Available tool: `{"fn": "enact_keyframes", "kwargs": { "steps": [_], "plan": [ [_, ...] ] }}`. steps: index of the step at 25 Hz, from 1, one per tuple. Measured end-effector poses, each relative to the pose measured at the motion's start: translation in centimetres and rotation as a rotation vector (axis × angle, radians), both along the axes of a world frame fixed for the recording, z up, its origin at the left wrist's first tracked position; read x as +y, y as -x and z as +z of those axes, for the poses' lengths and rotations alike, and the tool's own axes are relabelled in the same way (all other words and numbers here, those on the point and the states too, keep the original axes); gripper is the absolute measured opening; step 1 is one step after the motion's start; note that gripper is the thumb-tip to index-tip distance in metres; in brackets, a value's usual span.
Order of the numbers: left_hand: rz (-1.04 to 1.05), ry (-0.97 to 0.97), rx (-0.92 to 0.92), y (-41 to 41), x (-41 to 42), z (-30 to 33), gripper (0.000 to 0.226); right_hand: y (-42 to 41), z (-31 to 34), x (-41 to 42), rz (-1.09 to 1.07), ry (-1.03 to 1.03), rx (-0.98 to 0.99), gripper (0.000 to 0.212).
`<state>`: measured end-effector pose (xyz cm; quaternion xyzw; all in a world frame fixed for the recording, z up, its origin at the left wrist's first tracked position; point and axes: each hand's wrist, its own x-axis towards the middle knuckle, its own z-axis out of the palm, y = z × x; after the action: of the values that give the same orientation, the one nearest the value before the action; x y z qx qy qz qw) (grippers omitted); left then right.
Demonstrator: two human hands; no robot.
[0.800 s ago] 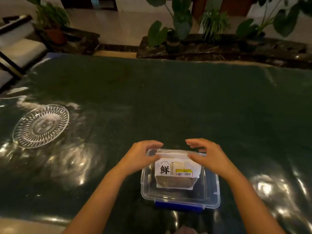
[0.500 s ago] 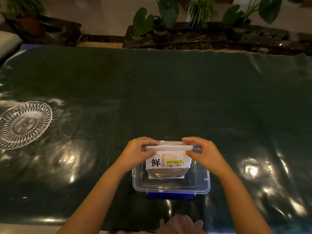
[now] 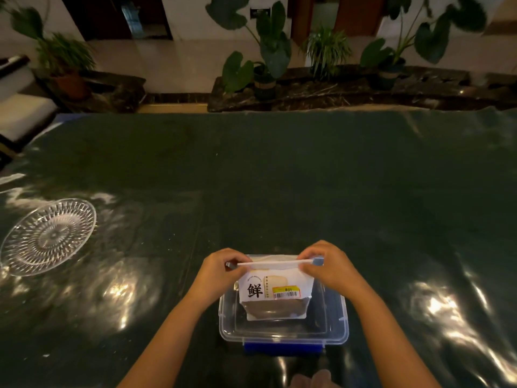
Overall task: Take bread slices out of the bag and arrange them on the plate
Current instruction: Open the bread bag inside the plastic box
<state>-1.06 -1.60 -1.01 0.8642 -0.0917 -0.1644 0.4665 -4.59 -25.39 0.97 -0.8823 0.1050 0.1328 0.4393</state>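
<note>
Since a moment ago both hands have drawn in along the top strip of the white paper bread bag with a black character and a yellow label (image 3: 272, 291), so that each now pinches one end of its sealed upper edge. The left hand (image 3: 221, 271) has thumb and fingers closed on the left corner of that strip; the right hand (image 3: 326, 264) is clamped the same way on the right corner, fingers curled over the top and thumb underneath. The bag stands upright, leaning a little toward the person, inside the clear rectangular plastic box with a blue clip on its near side (image 3: 284, 333). Through the bag's clear lower window something brown shows, though I cannot make out separate slices. The box sits on the dark green, glossy-covered worktop (image 3: 279, 177), close to the near edge. Well off to the left, apart from everything else, lies the round clear cut-glass plate (image 3: 47, 236), with nothing on it. Potted leafy plants (image 3: 268, 51) line the floor beyond the far edge.
</note>
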Motion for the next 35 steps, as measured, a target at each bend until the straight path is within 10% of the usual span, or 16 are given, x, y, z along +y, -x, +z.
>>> {"fn": "enact_keyframes", "kwargs": {
  "steps": [22, 29, 35],
  "plan": [
    [0.043, -0.212, -0.31, -0.2, 1.6, -0.2, 0.019, 1.7, -0.5, 0.8, -0.198, 0.201, -0.206, 0.035],
    [-0.007, -0.035, -0.138, 1.4, 1.2, -0.9, 0.046, 2.8, -1.2, 0.5, -0.379, -0.087, -0.193, 0.021],
    [-0.029, -0.025, -0.342, 0.3, 1.0, 0.2, 0.013, 2.6, -0.3, 0.4, -0.192, -0.076, -0.27, 0.025]
  ]
}}
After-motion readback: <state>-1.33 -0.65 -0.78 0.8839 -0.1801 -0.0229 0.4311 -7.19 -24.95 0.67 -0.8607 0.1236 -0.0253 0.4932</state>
